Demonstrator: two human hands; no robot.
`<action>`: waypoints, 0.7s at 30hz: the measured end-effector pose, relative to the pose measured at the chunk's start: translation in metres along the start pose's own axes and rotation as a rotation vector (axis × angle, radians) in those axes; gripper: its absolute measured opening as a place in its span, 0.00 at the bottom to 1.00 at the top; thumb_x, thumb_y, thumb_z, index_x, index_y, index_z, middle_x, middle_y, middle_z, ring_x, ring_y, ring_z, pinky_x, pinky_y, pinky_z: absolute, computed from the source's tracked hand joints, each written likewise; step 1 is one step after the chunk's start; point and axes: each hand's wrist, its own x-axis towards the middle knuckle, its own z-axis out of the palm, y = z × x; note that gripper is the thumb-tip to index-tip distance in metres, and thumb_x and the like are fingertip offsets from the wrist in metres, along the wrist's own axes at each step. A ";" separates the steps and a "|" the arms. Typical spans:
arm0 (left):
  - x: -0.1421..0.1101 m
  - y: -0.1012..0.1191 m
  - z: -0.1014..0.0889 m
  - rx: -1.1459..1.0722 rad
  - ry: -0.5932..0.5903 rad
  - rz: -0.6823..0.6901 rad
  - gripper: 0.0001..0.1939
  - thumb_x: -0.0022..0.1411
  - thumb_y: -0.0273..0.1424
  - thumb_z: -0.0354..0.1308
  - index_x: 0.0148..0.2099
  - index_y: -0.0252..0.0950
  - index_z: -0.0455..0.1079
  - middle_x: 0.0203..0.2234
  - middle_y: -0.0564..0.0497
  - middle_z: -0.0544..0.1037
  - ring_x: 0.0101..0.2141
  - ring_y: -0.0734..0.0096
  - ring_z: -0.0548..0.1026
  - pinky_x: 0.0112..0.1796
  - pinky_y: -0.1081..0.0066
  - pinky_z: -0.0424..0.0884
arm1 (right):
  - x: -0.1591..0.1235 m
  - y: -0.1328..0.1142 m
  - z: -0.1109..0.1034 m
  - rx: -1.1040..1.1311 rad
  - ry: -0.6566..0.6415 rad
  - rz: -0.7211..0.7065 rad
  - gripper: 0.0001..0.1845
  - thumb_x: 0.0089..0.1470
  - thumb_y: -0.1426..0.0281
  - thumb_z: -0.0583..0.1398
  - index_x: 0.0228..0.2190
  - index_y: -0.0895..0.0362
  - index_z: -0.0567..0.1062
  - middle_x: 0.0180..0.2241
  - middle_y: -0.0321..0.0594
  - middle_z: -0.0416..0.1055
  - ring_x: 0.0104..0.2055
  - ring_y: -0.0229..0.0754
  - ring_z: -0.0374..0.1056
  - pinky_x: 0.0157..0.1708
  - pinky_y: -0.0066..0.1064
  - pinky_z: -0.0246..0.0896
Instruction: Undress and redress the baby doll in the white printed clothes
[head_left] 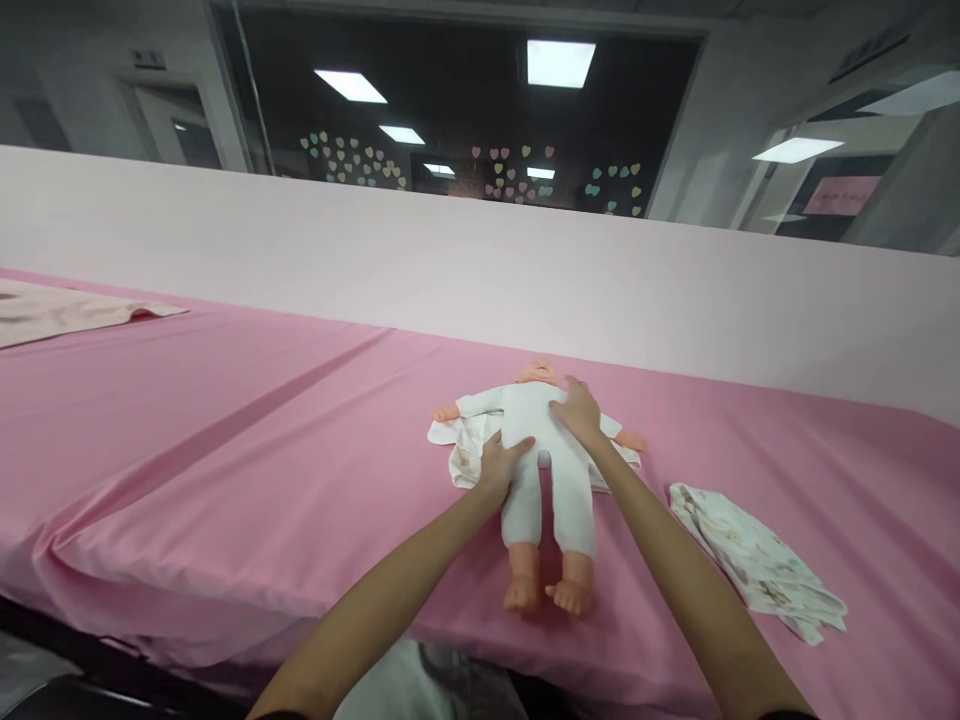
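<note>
A baby doll (pixel 551 490) in a white one-piece suit lies on its back on the pink sheet (pixel 225 450), head away from me and bare feet toward me. Under it lies a patterned white cloth (pixel 461 455). My left hand (pixel 501 463) rests flat on the doll's left side at the waist, fingers stretched out. My right hand (pixel 576 408) lies flat on the doll's chest, fingers spread. Neither hand holds anything.
A second crumpled patterned cloth (pixel 757 560) lies on the sheet to the right of the doll. A pale pink cloth (pixel 67 308) lies at the far left. A light pink wall (pixel 450 260) runs behind the table, with dark windows above.
</note>
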 end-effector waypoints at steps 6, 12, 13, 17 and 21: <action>0.006 -0.014 0.000 -0.027 0.014 0.033 0.23 0.45 0.33 0.66 0.45 0.35 0.70 0.38 0.43 0.78 0.35 0.61 0.77 0.34 0.66 0.73 | 0.011 -0.059 0.073 -0.442 -0.260 -0.560 0.32 0.48 0.84 0.50 0.56 0.60 0.60 0.62 0.46 0.50 0.64 0.43 0.47 0.59 0.36 0.48; 0.010 -0.020 -0.003 0.143 0.060 0.103 0.23 0.47 0.28 0.62 0.49 0.37 0.68 0.38 0.43 0.78 0.41 0.56 0.75 0.41 0.62 0.70 | 0.036 -0.068 0.126 -0.478 -0.354 -0.611 0.25 0.42 0.87 0.56 0.44 0.62 0.71 0.49 0.56 0.67 0.55 0.54 0.60 0.57 0.52 0.43; 0.009 -0.017 -0.003 0.202 0.054 0.107 0.23 0.47 0.28 0.61 0.49 0.37 0.68 0.39 0.42 0.77 0.42 0.55 0.74 0.43 0.61 0.69 | 0.043 -0.067 0.126 -0.465 -0.350 -0.598 0.22 0.42 0.86 0.57 0.41 0.63 0.72 0.47 0.56 0.69 0.52 0.54 0.62 0.55 0.50 0.47; 0.007 -0.001 -0.005 0.518 0.057 0.314 0.31 0.46 0.35 0.64 0.54 0.39 0.65 0.51 0.38 0.69 0.52 0.48 0.66 0.50 0.57 0.62 | 0.065 -0.058 0.111 -0.356 -0.295 -0.501 0.17 0.44 0.71 0.63 0.39 0.61 0.71 0.42 0.49 0.71 0.44 0.47 0.67 0.44 0.36 0.60; 0.030 0.014 -0.008 0.838 -0.050 0.619 0.28 0.45 0.42 0.65 0.48 0.38 0.68 0.49 0.39 0.69 0.52 0.47 0.63 0.54 0.56 0.54 | 0.073 -0.044 0.094 0.030 -0.104 -0.244 0.23 0.48 0.54 0.58 0.38 0.60 0.68 0.38 0.44 0.71 0.37 0.42 0.68 0.35 0.30 0.62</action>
